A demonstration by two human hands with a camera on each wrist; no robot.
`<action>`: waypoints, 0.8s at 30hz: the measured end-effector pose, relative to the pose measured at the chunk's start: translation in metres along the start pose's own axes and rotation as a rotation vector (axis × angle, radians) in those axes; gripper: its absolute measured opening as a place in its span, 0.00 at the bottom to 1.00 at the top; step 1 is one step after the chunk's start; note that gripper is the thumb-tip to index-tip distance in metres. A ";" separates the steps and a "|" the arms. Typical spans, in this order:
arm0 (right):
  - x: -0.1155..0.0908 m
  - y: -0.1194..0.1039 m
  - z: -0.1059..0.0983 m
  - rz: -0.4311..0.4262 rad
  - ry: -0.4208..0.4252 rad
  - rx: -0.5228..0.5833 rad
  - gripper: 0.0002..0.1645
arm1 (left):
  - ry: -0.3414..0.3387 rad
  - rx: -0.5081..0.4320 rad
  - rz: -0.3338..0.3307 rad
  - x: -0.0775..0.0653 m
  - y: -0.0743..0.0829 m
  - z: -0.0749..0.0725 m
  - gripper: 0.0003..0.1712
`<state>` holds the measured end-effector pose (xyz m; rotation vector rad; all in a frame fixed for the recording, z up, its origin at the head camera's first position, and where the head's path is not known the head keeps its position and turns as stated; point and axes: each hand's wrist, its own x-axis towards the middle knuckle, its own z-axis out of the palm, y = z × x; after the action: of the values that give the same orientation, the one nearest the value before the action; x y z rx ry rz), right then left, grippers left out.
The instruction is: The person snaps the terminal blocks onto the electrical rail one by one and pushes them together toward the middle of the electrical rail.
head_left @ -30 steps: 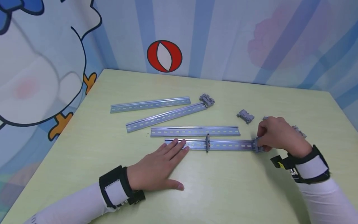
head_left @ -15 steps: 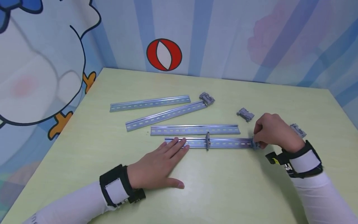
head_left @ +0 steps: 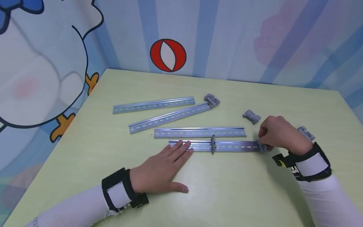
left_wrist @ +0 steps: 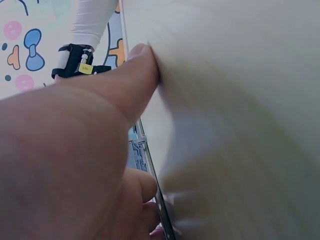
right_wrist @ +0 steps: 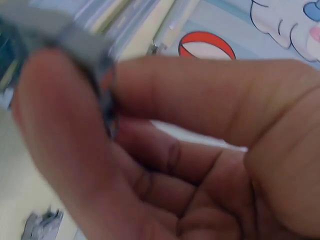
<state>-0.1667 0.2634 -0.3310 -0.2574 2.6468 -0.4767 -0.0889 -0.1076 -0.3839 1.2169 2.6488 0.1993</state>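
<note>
Pinching grey clip [head_left: 261, 147] with right hand [head_left: 280, 134], at right end of near rail [head_left: 235, 146]; resting left hand [head_left: 158, 174] on that rail, straight-fingered; probably light, stiff clip; hold by both sides.

At the near rail [head_left: 238, 146], an end clip [head_left: 261, 147] is pinched by the right hand [head_left: 280, 134]; left of the grip, a second clip [head_left: 213, 144] is set across, then the left hand [head_left: 158, 171] laid; behind-left, three rails [head_left: 199, 132] are spread; behind and right, loose clips [head_left: 251, 117].
</note>
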 end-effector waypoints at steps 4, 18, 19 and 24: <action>-0.007 0.016 -0.012 -0.009 -0.078 0.091 0.20 | -0.001 0.001 -0.001 0.000 0.000 0.001 0.60; -0.007 0.044 -0.019 -0.027 -0.223 0.461 0.31 | 0.001 -0.008 -0.002 -0.001 -0.003 0.003 0.60; -0.007 0.044 -0.018 -0.022 -0.221 0.461 0.30 | -0.001 -0.009 -0.001 -0.001 -0.003 0.003 0.60; -0.006 0.042 -0.016 0.002 -0.213 0.445 0.29 | -0.004 -0.011 0.003 0.000 -0.002 0.002 0.60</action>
<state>-0.1725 0.3079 -0.3308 -0.1544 2.2619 -0.9599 -0.0901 -0.1087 -0.3865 1.2172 2.6391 0.2118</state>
